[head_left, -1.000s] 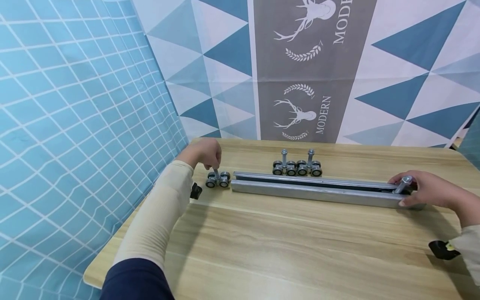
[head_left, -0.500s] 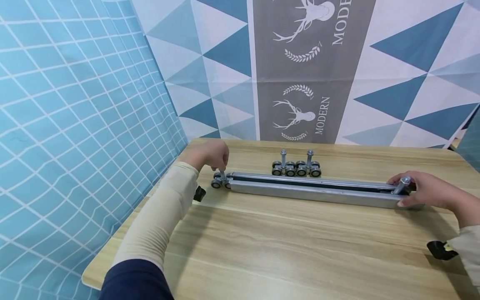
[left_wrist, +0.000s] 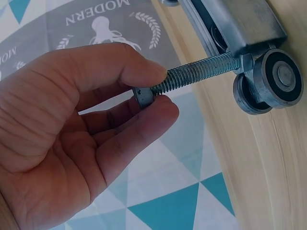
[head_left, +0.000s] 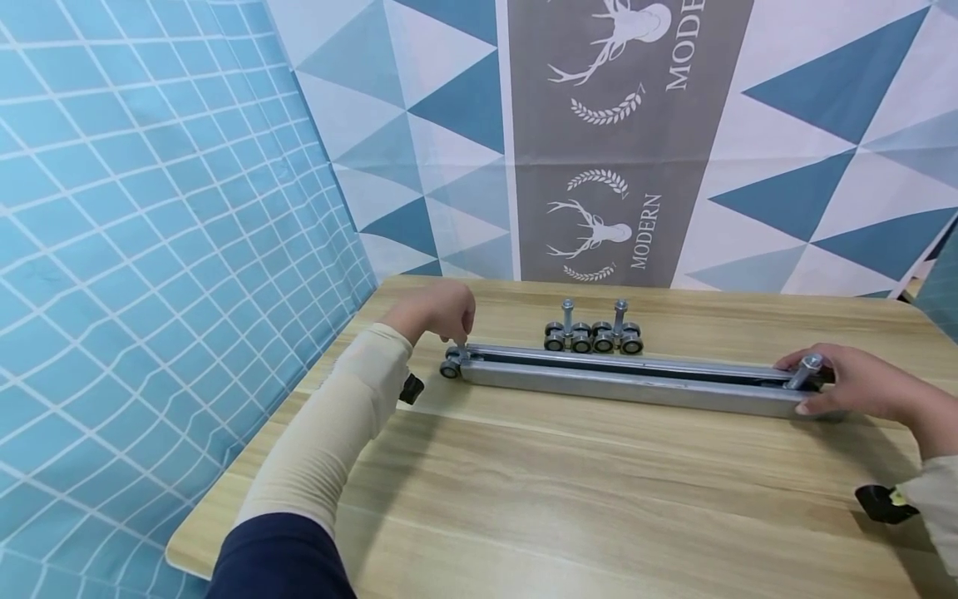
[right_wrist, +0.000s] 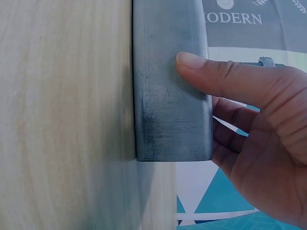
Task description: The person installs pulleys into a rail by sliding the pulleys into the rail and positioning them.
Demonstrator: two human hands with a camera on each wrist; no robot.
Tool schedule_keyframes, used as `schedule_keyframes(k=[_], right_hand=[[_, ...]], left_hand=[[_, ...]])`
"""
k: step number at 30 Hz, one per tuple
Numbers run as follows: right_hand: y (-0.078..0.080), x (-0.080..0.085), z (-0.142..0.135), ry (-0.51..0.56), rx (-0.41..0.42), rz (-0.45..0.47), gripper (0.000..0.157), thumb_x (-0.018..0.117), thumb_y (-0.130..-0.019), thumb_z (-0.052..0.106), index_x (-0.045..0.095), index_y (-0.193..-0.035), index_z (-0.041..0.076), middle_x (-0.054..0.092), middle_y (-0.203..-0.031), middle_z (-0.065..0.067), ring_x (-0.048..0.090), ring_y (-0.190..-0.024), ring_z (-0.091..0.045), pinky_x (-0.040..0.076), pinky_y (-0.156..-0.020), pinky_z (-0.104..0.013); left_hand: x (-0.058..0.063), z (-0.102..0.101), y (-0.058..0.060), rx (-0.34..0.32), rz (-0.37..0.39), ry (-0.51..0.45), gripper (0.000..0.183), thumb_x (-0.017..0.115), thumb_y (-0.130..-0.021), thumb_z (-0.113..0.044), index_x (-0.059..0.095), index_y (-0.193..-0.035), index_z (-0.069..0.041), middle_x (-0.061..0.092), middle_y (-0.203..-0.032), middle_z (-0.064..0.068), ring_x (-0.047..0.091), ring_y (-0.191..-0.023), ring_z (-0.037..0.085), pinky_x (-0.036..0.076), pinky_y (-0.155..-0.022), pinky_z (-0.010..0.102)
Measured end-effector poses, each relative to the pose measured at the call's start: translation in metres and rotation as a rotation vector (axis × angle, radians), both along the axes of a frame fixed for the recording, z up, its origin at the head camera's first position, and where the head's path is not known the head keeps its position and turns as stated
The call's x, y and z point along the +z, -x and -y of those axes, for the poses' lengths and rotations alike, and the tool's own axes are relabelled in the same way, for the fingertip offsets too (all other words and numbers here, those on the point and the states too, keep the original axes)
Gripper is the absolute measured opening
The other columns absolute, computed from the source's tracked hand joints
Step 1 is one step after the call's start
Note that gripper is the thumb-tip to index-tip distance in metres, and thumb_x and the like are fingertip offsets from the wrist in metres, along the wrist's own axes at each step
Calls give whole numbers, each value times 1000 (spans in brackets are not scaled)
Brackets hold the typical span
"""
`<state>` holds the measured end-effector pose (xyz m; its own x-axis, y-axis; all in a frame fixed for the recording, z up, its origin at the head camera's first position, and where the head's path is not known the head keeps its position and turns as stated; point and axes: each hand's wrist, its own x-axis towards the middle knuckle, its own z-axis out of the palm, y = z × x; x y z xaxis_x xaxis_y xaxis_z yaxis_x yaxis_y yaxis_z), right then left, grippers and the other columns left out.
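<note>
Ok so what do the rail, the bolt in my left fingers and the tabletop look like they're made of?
The rail: metal, probably steel, its grey face dull and scuffed. The bolt in your left fingers: likely plated steel, going by its silvery sheen and crisp threads. The tabletop: pale wood-grain finish; solid wood or laminate, I can't tell.

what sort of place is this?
Probably a makeshift indoor assembly station: a wood-look table backed by creased, patterned sheeting, with a metal rail and wheeled trolleys.
</note>
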<state>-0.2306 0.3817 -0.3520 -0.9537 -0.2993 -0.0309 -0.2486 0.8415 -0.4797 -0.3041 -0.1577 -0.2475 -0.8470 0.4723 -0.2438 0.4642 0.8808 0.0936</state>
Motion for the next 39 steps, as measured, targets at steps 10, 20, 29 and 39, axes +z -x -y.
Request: schedule_keyframes(k=[10, 20, 29, 39], right_hand=[[0, 0, 2, 6, 7, -13, 72, 89, -65, 20, 58, -120, -12, 55, -118, -35, 48, -110, -55, 42, -83, -66], [1, 3, 0, -11, 13, -17, 70, 89, -65, 19, 59, -120, -11, 57, -116, -33, 51, -107, -52, 45, -80, -62], [1, 1, -1, -18, 13, -14, 69, 89, -64, 19, 59, -118, -12, 59, -112, -30, 54, -103, -48, 48, -77, -58], [1, 1, -1, -10, 14, -10, 69, 90, -64, 19, 60, -118, -11, 58, -114, -31, 52, -107, -52, 45, -80, -62]], left_hand=[[-2, -13, 0, -86, -40, 15, 26, 64, -78, 3, 57, -62, -16, 49, -58, -5, 43, -50, 9, 40, -57, 28], [-11, -9, -2, -141, -116, -78, 34, 55, -69, 13, 43, -56, -16, 26, -58, -3, 19, -57, 14, 22, -57, 31], [-14, -8, -4, -150, -138, -142, 19, 68, -72, 9, 74, -82, -6, 66, -76, 3, 49, -66, 15, 49, -67, 31], [-16, -13, -6, -189, -143, -173, 21, 67, -74, 10, 73, -80, -10, 63, -74, 2, 44, -66, 15, 45, -66, 29]])
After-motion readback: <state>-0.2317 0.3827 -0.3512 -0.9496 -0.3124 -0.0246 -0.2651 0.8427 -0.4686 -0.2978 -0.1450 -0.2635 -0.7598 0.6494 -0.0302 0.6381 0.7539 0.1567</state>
